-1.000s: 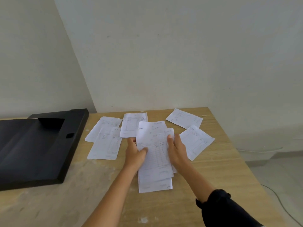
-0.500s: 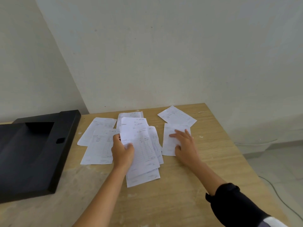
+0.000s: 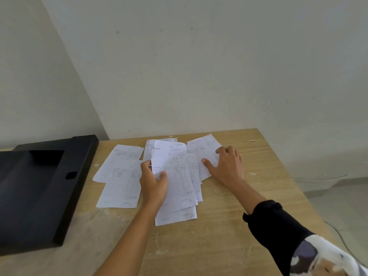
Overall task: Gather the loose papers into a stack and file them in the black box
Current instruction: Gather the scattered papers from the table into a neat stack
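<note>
My left hand (image 3: 154, 183) grips the left edge of a loose stack of white printed papers (image 3: 175, 180) in the middle of the wooden table (image 3: 229, 226). My right hand (image 3: 227, 166) lies flat with spread fingers on two overlapping sheets (image 3: 203, 148) to the right of the stack. Two more sheets (image 3: 121, 176) lie flat to the left of the stack, and another sheet (image 3: 148, 148) peeks out behind it. The open black box (image 3: 35, 188) sits at the table's left end, apart from both hands.
White walls meet in a corner behind the table. The table's right edge drops to a tiled floor, where a thin cable (image 3: 338, 234) runs. My right forearm wears a black sleeve (image 3: 274, 226).
My right hand has slid the right-hand sheet up and left against the far right sheet, so the two overlap. My left hand keeps its hold on the stack.
</note>
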`<state>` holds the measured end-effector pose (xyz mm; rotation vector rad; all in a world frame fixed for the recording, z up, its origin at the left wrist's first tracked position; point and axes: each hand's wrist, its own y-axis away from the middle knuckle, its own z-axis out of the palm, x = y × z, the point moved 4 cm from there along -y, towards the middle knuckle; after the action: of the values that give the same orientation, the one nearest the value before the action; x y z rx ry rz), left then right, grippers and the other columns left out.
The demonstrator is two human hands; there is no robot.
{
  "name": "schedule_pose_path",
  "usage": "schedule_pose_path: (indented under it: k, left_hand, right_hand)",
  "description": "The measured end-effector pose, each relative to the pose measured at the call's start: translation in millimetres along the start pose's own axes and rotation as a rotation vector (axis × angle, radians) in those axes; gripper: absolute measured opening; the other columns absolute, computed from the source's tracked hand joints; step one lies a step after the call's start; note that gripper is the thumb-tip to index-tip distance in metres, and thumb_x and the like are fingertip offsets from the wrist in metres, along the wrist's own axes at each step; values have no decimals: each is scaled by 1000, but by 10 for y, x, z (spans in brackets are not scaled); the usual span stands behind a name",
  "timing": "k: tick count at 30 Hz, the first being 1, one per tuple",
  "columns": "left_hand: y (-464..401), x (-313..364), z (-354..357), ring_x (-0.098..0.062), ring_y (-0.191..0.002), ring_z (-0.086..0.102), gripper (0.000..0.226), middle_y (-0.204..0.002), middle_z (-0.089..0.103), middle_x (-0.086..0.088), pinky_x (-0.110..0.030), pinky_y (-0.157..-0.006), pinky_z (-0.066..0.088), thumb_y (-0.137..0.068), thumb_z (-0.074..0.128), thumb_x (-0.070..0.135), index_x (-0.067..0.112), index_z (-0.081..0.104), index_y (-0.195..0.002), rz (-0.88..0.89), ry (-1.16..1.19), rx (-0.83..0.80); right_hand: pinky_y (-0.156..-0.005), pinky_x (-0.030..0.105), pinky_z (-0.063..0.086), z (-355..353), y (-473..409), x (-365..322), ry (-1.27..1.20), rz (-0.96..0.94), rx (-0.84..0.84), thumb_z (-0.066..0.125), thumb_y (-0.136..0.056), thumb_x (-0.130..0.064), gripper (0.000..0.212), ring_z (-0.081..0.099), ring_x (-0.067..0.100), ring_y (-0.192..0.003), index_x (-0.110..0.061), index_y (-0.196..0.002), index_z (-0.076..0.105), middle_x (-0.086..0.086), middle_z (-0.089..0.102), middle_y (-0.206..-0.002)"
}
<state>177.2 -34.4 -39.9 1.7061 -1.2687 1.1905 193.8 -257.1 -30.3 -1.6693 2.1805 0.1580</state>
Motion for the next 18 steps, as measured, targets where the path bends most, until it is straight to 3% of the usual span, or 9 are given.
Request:
schedule_pose_path:
  k: [3, 7, 11, 12, 15, 18]
  left_hand:
    - [-34, 26, 30, -15, -89, 52, 36, -106, 52, 0, -15, -59, 39, -85, 54, 6, 16, 38, -116, 17, -30, 7]
    - [-85, 57, 69, -26, -102, 54, 40, -116, 55, -11, -37, -81, 51, -84, 55, 2, 10, 38, -119, 48, -62, 42]
    - [-130, 70, 143, -21, -95, 53, 39, -116, 56, -13, -27, -70, 47, -83, 55, 0, 8, 39, -118, 67, -64, 64]
    - [-138, 73, 169, -23, -96, 54, 39, -116, 56, -14, -31, -72, 49, -83, 56, 0, 8, 39, -118, 72, -81, 67]
    - [-158, 76, 246, -31, -104, 56, 41, -118, 58, -16, -50, -88, 50, -82, 60, 2, 6, 40, -118, 72, -158, 74]
    - [-183, 77, 288, -33, -106, 57, 42, -119, 58, -16, -52, -89, 49, -83, 61, 7, 6, 40, -119, 48, -188, 49]
  right_hand:
    - [-102, 43, 36, 28, -22, -49, -57, 117, -54, 57, -81, -50, 67, 38, 31, -123, -8, -130, 36, 14, 40, -134]
    - [-100, 44, 38, 51, -89, -145, -113, 211, -191, 67, -76, -31, 74, 39, 33, -122, -5, -133, 29, 18, 41, -133]
    - [-85, 38, 46, 54, -96, -222, -268, 252, -292, 58, -77, -10, 44, 48, 26, -102, -6, -119, 45, 12, 44, -124]
    - [-78, 35, 44, 59, -89, -243, -298, 241, -296, 53, -78, -8, 39, 47, 23, -96, -6, -116, 47, 12, 44, -122]
    - [-65, 33, 42, 72, -46, -345, -418, 257, -290, 47, -85, -13, 33, 49, 19, -83, -2, -116, 44, 9, 53, -109]
    - [-63, 31, 43, 105, 39, -480, -500, 247, -288, 61, -84, -29, 49, 52, 20, -82, -3, -119, 38, 3, 52, -97]
